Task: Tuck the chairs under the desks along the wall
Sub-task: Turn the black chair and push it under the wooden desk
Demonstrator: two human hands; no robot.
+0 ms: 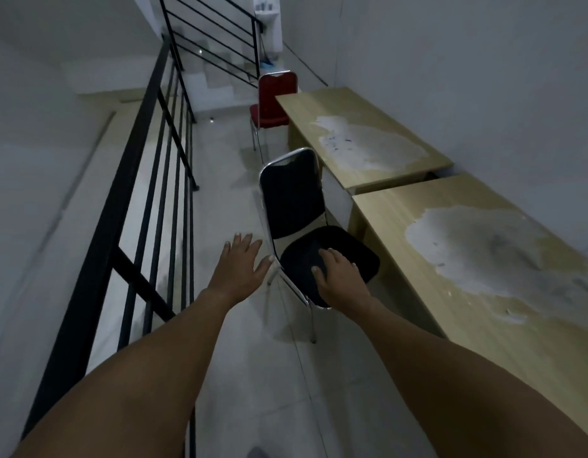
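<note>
A black padded chair (294, 200) with a chrome frame stands on the floor in front of the near wooden desk (484, 279), its seat turned toward the desk and partly at its edge. My right hand (338, 276) lies flat on the black seat, fingers spread. Just left of the chair's frame my left hand (241, 266) hovers open, its thumb close to the chrome tube. A red chair (275, 97) stands further back by the end of the far desk (362, 133).
A black metal railing (160, 180) runs along the left side of the narrow tiled passage. Stairs with another railing (213, 34) rise at the back. Both desks stand against the white wall on the right, their tops worn pale.
</note>
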